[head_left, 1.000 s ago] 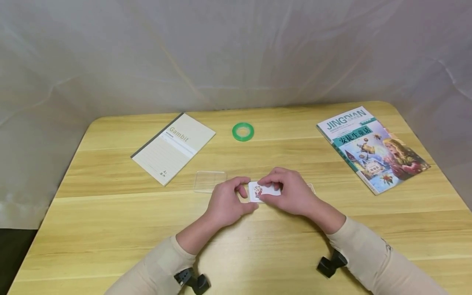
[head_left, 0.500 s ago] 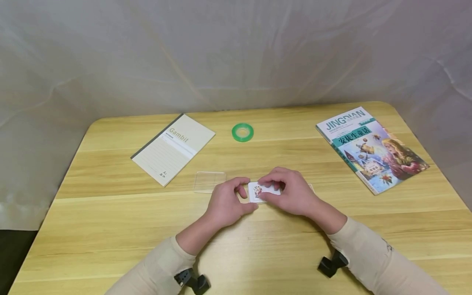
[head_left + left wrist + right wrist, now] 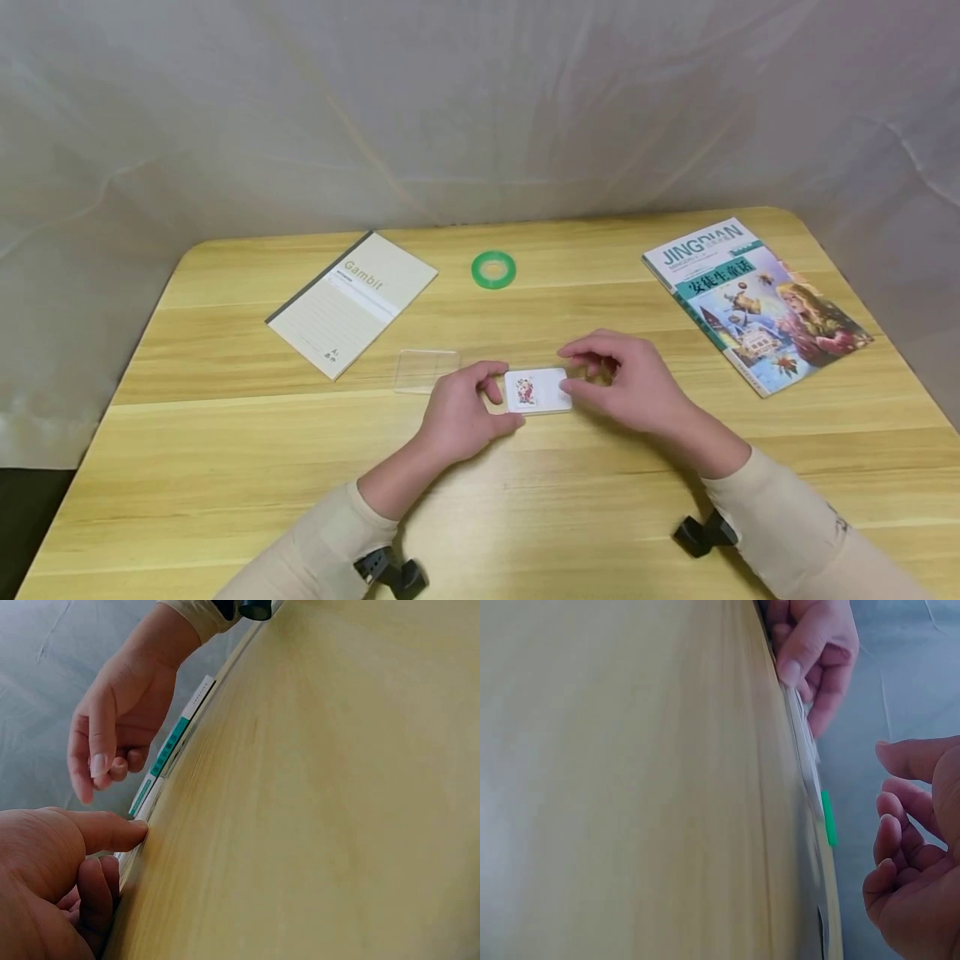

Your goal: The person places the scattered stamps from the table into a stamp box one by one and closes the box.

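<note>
A small white stack of cards (image 3: 537, 391) with a red picture on top lies flat on the wooden table (image 3: 225, 467). My left hand (image 3: 501, 395) pinches its left end between thumb and curled fingers. My right hand (image 3: 581, 367) hovers just right of the stack, fingers loosely curled and holding nothing, its thumb close to the right edge. The left wrist view shows my left hand's (image 3: 52, 877) thumb against the stack's edge and my right hand (image 3: 112, 742) raised beyond it. In the right wrist view my right hand (image 3: 907, 847) is off the stack (image 3: 802, 735).
A clear plastic lid (image 3: 427, 369) lies left of the left hand. Behind it are a cream notebook (image 3: 352, 302) and a green tape roll (image 3: 493, 269). A picture book (image 3: 753, 302) lies at the right. A pale cloth hangs behind the table.
My right hand has lifted off the card stack and drawn away to the right, uncovering its top. The left hand has kept its grip on the left end.
</note>
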Demonstrator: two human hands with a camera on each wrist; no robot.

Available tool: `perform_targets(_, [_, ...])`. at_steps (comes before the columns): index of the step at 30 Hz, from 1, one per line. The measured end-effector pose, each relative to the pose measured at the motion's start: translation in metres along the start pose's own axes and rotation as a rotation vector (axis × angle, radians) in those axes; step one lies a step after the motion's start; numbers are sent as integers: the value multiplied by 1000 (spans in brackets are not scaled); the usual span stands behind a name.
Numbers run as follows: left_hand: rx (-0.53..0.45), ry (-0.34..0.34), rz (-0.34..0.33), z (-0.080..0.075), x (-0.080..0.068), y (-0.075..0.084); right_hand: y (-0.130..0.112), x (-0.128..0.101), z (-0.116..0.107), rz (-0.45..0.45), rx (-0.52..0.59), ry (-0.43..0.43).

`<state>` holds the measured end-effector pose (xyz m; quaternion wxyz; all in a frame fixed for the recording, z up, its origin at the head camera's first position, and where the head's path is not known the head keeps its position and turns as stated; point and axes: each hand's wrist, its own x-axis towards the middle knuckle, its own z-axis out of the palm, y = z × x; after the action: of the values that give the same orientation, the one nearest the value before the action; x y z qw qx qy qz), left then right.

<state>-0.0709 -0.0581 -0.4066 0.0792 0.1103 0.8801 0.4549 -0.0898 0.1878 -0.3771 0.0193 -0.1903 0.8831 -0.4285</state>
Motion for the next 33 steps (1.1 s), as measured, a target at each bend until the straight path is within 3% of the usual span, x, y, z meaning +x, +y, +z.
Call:
perform_targets(19, [6,19,13,-1,-1,1,34,-25,-37,81,-51,-13])
perform_targets(33, [5,19,18,-1,-1,2,42,-31,-46,102,-187,-85])
